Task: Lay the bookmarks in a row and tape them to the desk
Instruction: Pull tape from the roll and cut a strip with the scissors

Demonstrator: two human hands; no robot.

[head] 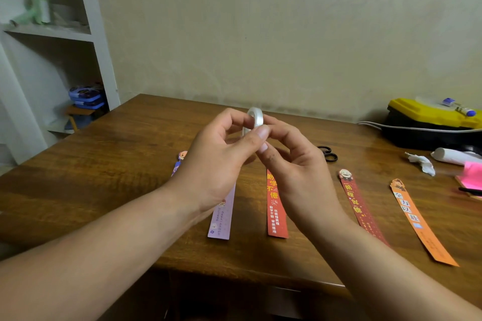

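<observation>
Bookmarks [276, 206] are laid in a row on the desk [130, 164] beneath the tape roll [254, 116], which is held upright, pinched between the curled fingers of the left hand [216, 161] and right hand [294, 164], presumably so its loose end can be found; scissors [328, 154] are kept ready just right of the roll.

Single wide-angle view from head height, facing forward and down over the brown wooden table [125, 154] toward the pale patterned wall [287, 34], close in.
</observation>
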